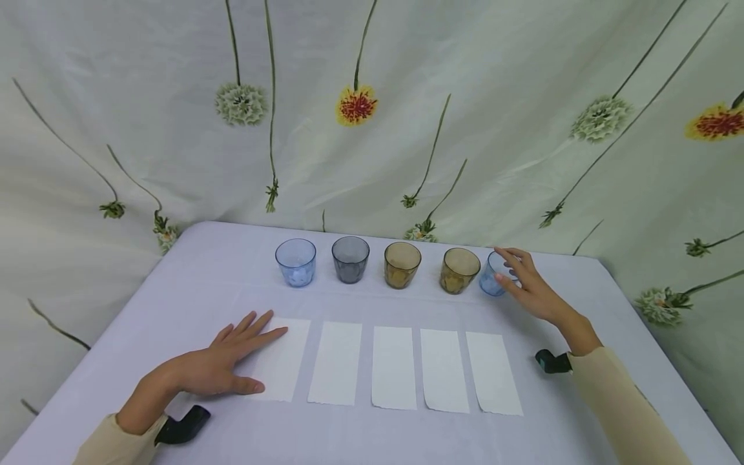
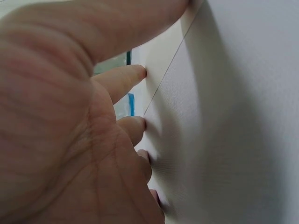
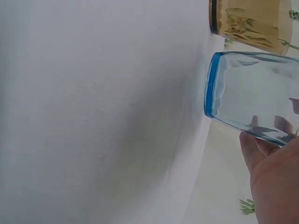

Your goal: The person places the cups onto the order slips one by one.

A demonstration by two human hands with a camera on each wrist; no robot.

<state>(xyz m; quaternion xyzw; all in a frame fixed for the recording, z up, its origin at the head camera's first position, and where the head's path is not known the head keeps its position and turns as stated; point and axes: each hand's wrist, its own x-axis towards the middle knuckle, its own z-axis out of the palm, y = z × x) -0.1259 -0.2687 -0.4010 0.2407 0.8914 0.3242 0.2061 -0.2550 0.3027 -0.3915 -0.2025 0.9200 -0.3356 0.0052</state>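
Five glasses (image 1: 351, 268) and one surface (image 1: 453, 439) are in view: one grey glass (image 1: 351, 261), one blue glass (image 1: 296, 265) to its left, two amber glasses (image 1: 402, 268) and a second blue glass (image 1: 488, 284) to its right. Five white paper sheets (image 1: 394, 368) lie nearer than the grey glass, and two dark wrist devices (image 1: 185, 426) show, one to each side of it.

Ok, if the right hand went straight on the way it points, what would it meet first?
Most likely the rightmost blue glass; in the head view the right hand already overlaps it, though whether they touch is unclear.
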